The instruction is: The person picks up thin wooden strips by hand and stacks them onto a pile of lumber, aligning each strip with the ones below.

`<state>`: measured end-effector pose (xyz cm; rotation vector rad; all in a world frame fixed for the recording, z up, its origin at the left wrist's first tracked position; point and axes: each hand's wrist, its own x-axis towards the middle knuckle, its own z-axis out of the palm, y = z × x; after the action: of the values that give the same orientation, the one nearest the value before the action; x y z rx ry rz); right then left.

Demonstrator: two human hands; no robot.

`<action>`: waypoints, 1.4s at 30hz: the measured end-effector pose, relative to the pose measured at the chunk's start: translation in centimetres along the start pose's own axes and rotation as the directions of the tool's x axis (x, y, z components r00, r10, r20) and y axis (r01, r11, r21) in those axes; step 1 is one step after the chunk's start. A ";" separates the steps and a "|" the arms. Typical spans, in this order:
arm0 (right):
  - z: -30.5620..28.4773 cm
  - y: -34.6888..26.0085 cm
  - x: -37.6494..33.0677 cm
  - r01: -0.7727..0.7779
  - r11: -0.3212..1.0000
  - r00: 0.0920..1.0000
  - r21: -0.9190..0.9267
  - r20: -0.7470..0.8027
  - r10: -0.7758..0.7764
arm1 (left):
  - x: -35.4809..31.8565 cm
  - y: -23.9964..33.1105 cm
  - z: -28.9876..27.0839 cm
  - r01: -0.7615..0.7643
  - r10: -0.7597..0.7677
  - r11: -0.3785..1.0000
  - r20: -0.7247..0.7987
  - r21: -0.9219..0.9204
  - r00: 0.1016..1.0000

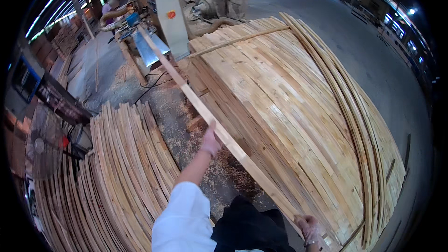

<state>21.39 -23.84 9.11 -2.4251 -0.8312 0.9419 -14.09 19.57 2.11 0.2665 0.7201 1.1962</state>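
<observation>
A long, narrow wooden strip runs slantwise from the machine's metal table down to me. My left hand is closed on its left edge about midway along, the thumb up against the wood and the other fingers hidden below. At the strip's near end, my right hand has its fingers curled round the wood beside the big stack. Both hands seem to wear thin, pale gloves. The strip's far end rests on the machine, where blue parts surround it.
A broad stack of wooden strips fills the right side, several loose strips lying along its top. More strips are piled at left, near a caged fan. Sawdust covers the floor between. A pale cabinet stands beside the machine; a person is far off.
</observation>
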 end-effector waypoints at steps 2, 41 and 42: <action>1.8 -4.8 0.1 0.035 0.999 0.999 -0.039 0.022 -0.034 | -5.5 -4.9 -1.2 0.163 -0.175 0.984 0.250 0.068 0.952; -37.9 27.7 31.2 -0.564 0.756 0.775 -0.332 -0.528 0.346 | -17.4 -29.5 10.2 0.478 -0.420 0.878 -0.513 -0.021 0.749; -37.5 27.3 30.6 -0.565 0.757 0.782 -0.327 -0.506 0.364 | -17.1 -29.3 9.9 0.475 -0.419 0.880 -0.500 -0.018 0.758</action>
<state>76.57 -29.74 5.55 -3.1980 -0.2854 0.3427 11.18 -5.07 -0.25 -0.1347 1.2247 0.7550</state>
